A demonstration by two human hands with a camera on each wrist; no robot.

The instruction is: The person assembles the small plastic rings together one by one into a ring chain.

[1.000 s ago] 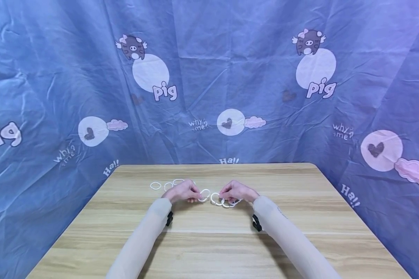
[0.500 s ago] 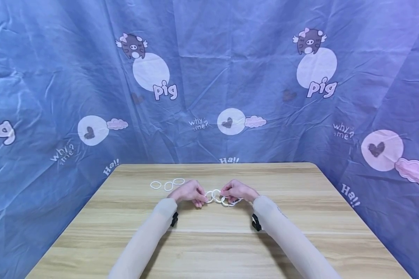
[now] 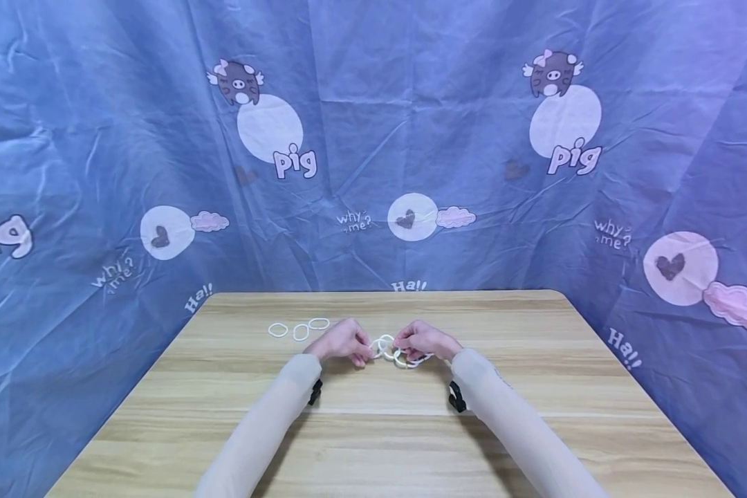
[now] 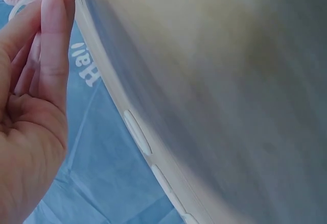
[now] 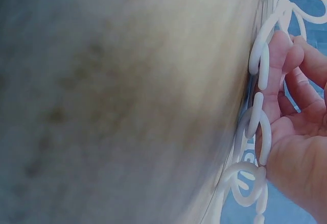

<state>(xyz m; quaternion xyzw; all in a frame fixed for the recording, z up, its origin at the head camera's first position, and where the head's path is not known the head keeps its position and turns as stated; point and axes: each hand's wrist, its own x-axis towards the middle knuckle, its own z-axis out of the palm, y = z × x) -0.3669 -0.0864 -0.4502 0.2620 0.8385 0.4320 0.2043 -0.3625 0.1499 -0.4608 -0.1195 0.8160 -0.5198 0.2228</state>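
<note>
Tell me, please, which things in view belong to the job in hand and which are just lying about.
In the job:
white ring pinched by left hand
ring chain held by right hand
probably three loose white rings, being similar

Just surroundings:
wooden table
printed blue cloth

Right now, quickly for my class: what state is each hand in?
Left hand: closed, pinching a white ring.
Right hand: closed, holding a white ring chain.
</note>
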